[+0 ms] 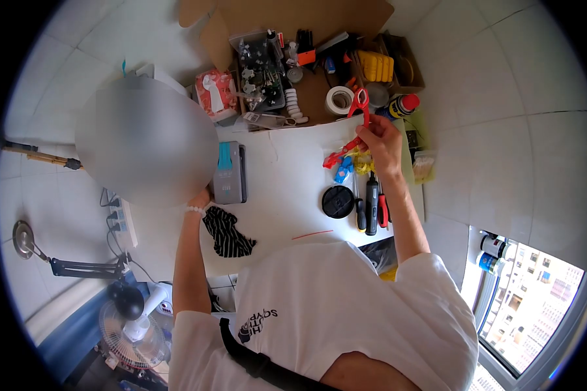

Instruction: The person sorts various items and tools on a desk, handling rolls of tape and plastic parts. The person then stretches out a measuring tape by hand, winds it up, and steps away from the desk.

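My right hand (381, 141) is raised over the right side of the white table, its fingers pinched on a red scissors-like tool (359, 103) whose looped end points away from me. Below those fingers a glossy red piece (333, 159) shows; whether it belongs to the tool I cannot tell. Near it lie a small blue item (344, 171) and a yellow bundle (364, 163). My left hand (202, 198), with a pale bead bracelet at the wrist, is beside a grey case (228, 176) with a teal label. A blurred round patch covers its fingers. Black striped cloth (228, 233) lies close by.
Nearer me are a round black lid (338, 202), a screwdriver (361, 215), a black pen-shaped tool (372, 205) and red-handled pliers (383, 212). At the back, a cardboard box (313, 117) holds parts and a white tape roll (340, 100). A spray can (403, 105) stands right.
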`<state>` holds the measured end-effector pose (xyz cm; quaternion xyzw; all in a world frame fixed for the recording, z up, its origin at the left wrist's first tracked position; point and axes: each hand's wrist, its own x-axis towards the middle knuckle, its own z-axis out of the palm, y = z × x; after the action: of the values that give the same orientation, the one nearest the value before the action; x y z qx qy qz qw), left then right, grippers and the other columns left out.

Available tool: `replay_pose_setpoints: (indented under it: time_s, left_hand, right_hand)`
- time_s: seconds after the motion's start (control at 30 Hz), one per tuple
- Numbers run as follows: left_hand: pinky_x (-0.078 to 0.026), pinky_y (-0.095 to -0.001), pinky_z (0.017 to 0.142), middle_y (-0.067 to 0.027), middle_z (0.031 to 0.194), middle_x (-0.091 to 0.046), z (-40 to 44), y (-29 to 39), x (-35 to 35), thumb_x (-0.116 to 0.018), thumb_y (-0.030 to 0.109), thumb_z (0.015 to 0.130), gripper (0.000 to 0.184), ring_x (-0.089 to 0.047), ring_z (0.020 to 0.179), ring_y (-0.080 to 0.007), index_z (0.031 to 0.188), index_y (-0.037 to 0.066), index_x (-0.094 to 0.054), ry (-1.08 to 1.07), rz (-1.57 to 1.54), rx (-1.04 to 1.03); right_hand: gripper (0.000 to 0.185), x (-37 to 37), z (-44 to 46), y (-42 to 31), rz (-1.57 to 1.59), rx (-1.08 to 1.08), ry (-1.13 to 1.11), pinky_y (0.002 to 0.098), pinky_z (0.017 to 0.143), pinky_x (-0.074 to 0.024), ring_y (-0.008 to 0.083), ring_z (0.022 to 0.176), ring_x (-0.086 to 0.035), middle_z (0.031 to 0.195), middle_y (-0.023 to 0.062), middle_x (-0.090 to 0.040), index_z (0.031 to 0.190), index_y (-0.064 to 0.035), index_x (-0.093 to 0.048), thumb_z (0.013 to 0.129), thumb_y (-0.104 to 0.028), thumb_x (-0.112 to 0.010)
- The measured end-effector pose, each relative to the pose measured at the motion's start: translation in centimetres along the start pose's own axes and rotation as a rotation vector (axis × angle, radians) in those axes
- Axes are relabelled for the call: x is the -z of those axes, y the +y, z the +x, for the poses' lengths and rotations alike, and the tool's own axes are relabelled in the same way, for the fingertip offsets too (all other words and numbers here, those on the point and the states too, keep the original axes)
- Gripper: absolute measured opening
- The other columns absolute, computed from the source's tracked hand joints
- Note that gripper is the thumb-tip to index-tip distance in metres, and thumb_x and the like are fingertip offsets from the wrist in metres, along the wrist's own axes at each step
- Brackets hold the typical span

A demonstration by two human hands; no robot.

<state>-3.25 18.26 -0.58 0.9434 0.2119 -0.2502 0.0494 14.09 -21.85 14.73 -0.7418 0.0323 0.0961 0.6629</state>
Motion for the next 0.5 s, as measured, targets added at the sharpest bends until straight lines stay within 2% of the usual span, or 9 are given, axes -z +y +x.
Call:
replay_pose_setpoints:
  time_s: [0.17,0.23,0.5]
  left_hand:
    - [-0.052,-0.0392,0.071,-0.0188,0.090,-0.065,0.1,0.0,-0.1,-0.064,0.009,0.071,0.013,-0.063,0.084,-0.0355,0.082,0.002,-0.064,-0.005,-0.031,0.019]
    - [-0.052,-0.0390,0.071,-0.0189,0.090,-0.065,0.1,0.0,-0.1,-0.065,0.009,0.071,0.013,-0.063,0.084,-0.0353,0.082,0.002,-0.064,0.015,-0.025,0.012]
    - [-0.053,-0.0385,0.070,-0.0182,0.088,-0.066,0.3,-0.2,-0.4,-0.073,0.012,0.064,0.020,-0.064,0.083,-0.0345,0.079,0.001,-0.065,0.023,-0.029,0.003]
  right_hand:
    - [0.024,-0.7,0.8,-1.4,0.031,0.003,0.023,0.0209,0.052,-0.0445,0.0081,0.058,-0.055,0.072,0.0048,-0.062,0.098,0.0054,-0.059,0.080,-0.008,-0.066]
    - [0.021,-0.9,2.0,-2.0,0.040,0.076,0.004,0.0215,0.053,-0.0448,0.0079,0.059,-0.056,0.073,0.0048,-0.062,0.095,0.0043,-0.059,0.080,-0.008,-0.067]
    - [0.023,-3.5,9.4,-4.4,0.053,0.267,0.042,0.0223,0.052,-0.0520,0.0109,0.061,-0.062,0.073,0.0096,-0.064,0.088,0.0062,-0.055,0.077,-0.007,-0.070]
